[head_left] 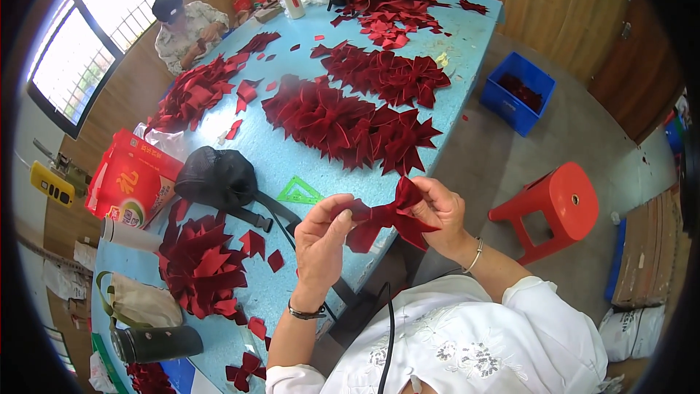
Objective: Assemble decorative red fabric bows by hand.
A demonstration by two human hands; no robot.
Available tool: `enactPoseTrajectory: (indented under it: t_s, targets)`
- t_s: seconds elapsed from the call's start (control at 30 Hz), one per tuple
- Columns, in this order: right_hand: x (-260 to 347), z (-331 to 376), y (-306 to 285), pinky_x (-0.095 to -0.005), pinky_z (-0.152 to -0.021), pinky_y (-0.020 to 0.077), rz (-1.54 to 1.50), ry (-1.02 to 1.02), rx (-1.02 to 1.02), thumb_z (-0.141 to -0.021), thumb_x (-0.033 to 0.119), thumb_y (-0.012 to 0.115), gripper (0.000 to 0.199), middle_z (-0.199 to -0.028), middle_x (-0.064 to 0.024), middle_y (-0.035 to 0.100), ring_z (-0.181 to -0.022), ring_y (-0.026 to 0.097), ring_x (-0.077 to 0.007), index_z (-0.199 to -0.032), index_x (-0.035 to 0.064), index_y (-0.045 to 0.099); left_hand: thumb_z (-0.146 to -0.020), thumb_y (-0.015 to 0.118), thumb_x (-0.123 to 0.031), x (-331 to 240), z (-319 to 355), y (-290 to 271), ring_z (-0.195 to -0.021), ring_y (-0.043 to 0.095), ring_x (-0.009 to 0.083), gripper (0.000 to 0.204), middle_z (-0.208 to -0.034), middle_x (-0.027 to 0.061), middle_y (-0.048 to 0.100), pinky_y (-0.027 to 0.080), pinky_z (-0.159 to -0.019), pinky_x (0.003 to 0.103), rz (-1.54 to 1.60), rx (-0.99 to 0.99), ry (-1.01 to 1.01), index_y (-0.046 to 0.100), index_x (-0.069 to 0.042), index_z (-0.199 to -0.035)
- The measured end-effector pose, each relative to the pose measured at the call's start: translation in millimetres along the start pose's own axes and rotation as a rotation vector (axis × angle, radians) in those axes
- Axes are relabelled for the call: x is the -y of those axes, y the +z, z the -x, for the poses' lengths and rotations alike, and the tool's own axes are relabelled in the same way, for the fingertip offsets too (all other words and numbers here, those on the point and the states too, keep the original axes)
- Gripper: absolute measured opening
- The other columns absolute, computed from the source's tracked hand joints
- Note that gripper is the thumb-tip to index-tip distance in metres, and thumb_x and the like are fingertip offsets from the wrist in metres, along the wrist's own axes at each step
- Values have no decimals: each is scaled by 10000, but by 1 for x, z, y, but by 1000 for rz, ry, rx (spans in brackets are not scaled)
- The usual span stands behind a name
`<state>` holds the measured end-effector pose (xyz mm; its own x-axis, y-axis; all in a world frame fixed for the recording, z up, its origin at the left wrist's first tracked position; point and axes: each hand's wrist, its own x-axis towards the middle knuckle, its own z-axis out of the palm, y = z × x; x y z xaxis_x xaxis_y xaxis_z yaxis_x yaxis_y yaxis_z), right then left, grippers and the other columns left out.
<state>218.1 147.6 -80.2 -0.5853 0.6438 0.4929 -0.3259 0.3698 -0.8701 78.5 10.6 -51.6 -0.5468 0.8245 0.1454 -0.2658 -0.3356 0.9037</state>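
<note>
White embroidered blouse (pixel 452 343) is nearest. Left hand (pixel 324 241) and right hand (pixel 442 215) pinch one dark-red fabric bow (pixel 386 215) between closed fingers, above the edge of the blue table (pixel 465 40). Around lie red fabric piles (pixel 346 122), a black bag (pixel 216 177), a green set square (pixel 299 191), a red package (pixel 146 164) with yellow lettering.

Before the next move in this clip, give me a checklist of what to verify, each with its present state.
1. Left hand grips the dark red fabric bow: ok, thumb and fingers pinch its left side.
2. Right hand grips it too: ok, on its right side.
3. Green set square apart from both hands: ok, it lies on the light blue table.
4. Table free of loose scraps: not ok, red fabric pieces lie left of the left hand.
5. Black strap clear of the left hand: cannot tell, it passes behind it in view.
6. Bow's far side: cannot tell, turned away.
</note>
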Motion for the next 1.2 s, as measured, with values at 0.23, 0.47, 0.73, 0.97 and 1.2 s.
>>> enactPoseTrajectory:
  t_s: [0.23, 0.47, 0.73, 0.97, 1.2]
  targets:
    - [0, -3, 1, -215, -675, 486, -2, -15, 68, -918, 183, 564, 244, -865, -48, 644, -751, 607, -80, -1061, -15, 575, -900, 530, -26, 8, -3, -6, -878, 624, 154, 219, -978, 107, 630, 522, -791, 282, 31, -49, 32, 558, 35, -1109]
    - [-6, 8, 2, -216, -666, 488, -33, 127, 60, -905, 179, 584, 235, -850, -37, 652, -742, 598, -74, -1050, -6, 595, -873, 565, -17, 15, 3, -6, -871, 619, 155, 229, -974, 100, 625, 520, -758, 263, 178, -120, -91, 564, 23, -1099]
    - [-8, -6, -1, -216, -640, 487, 68, -62, 48, -889, 123, 599, 203, -821, -28, 651, -728, 595, -76, -1058, 11, 608, -827, 645, -78, 9, -2, 4, -879, 595, 116, 296, -965, 85, 622, 498, -753, 232, -49, 126, -333, 575, 25, -1096]
    - [-25, -12, 1, -243, -587, 479, 45, -118, 122, -861, 114, 624, 200, -800, -74, 648, -669, 611, -135, -1033, 12, 610, -814, 665, -62, -1, -11, -4, -785, 562, 68, 281, -952, 45, 632, 453, -688, 185, -142, 159, -494, 606, 38, -1069]
    - [-34, -10, 14, -312, -536, 460, 163, -236, 165, -813, 105, 651, 201, -768, -99, 612, -617, 600, -245, -990, 30, 594, -844, 666, -171, 4, -11, -1, -732, 574, 65, 308, -851, 31, 650, 461, -653, 204, -231, 205, -453, 615, 16, -1083]
